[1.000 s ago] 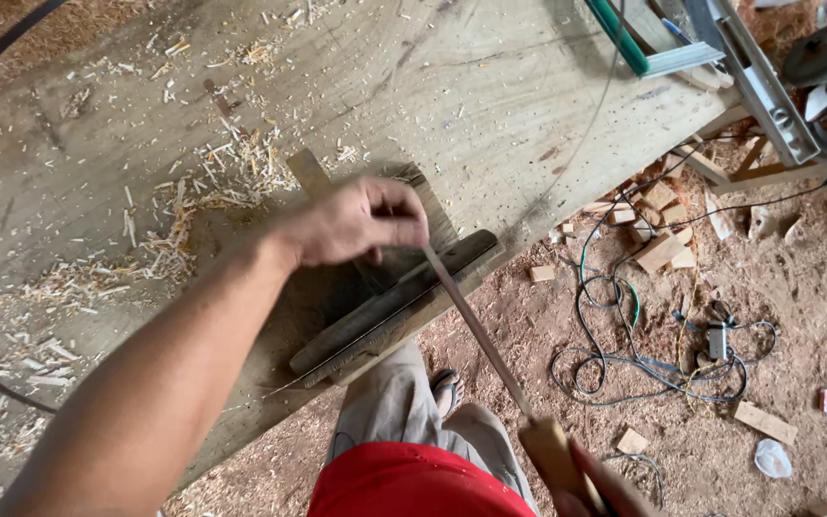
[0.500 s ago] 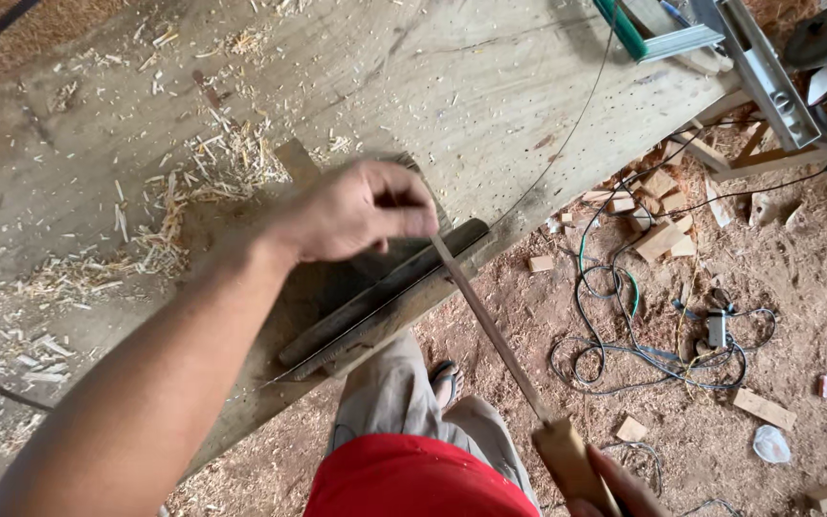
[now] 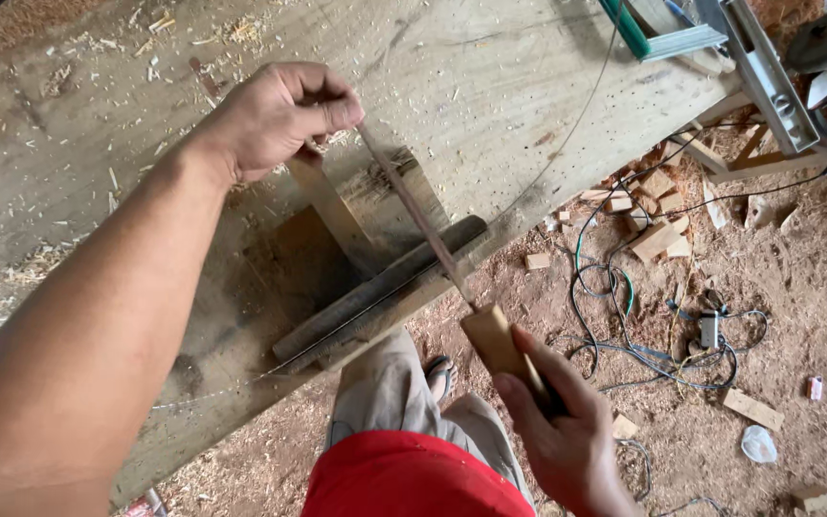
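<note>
**Wood under the file, both hands on the tool**

Wood is what you are working: a dark round stick (image 3: 380,287) lying along the counter's (image 3: 490,86) near edge. Your left hand (image 3: 275,115) pinches the tip of the long file (image 3: 413,215), fingers closed on it; your right hand (image 3: 557,431) grips its pale wooden handle (image 3: 495,343). Shavings (image 3: 160,24) litter the rough grey top, so some cutting is done. The stick looks rough and unfinished.
</note>
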